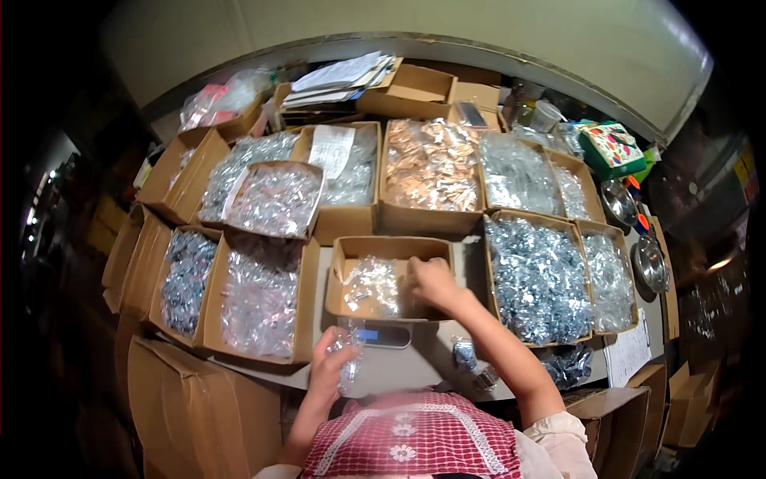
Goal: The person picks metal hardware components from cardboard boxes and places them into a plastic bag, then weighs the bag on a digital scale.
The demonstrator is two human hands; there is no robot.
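My left hand [323, 369] is closed around a bunch of clear plastic packets [348, 369], close to the table's near edge. In front of me an open cardboard box [388, 244] rests on a digital scale [392, 335] with a small lit display. Small clear packets [372, 275] lie in a loose heap inside that box. My right hand [431, 281] reaches into the box's right side, its fingers bent and drawn together. What those fingers hold, if anything, is hidden. Just right of the scale, a few small dark bagged pieces [464, 354] lie on the table.
Cardboard boxes of bagged parts surround the scale: blue-grey packets [536, 275] at right, pinkish packets [259, 295] at left, copper-coloured packets [432, 164] behind. Papers [339, 77] are stacked at the back. Metal bowls [650, 263] and a written sheet [629, 351] sit at the right.
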